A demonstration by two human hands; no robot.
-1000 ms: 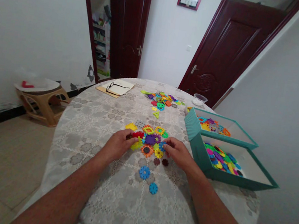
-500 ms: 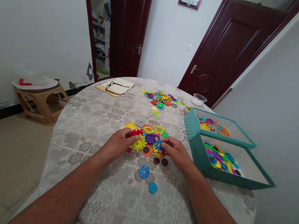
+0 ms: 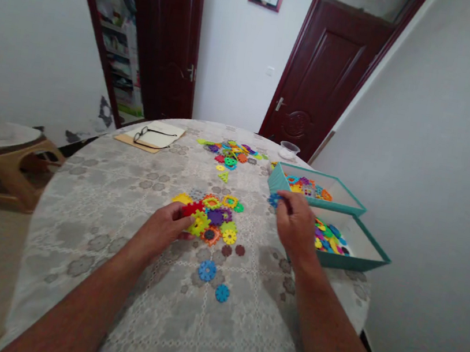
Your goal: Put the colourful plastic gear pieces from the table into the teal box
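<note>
My left hand [image 3: 165, 226] grips the left side of a cluster of gear-shaped plastic pieces [image 3: 216, 217], with its thumb on a yellow-green piece [image 3: 199, 224] and a red piece [image 3: 192, 209] by the fingers. Over by the teal box, my right hand [image 3: 295, 222] pinches a blue gear-shaped piece [image 3: 274, 199]. Two more blue discs, a larger one [image 3: 207, 270] and a smaller one [image 3: 222, 293], lie on the cloth near me. Two small brown discs [image 3: 233, 251] rest just below the cluster.
The teal box [image 3: 354, 262] on the right has two compartments of colourful pieces; my right hand hides part of it. Farther back lie a pile of pieces [image 3: 232, 153], a clear plastic bowl [image 3: 289, 150], and black glasses [image 3: 141, 134] on paper. A stool [image 3: 5, 161] stands left of the table.
My right hand has left the cluster and moved right to the box's edge, carrying the blue gear-shaped piece. My left hand stays on the cluster. The view has turned rightward.
</note>
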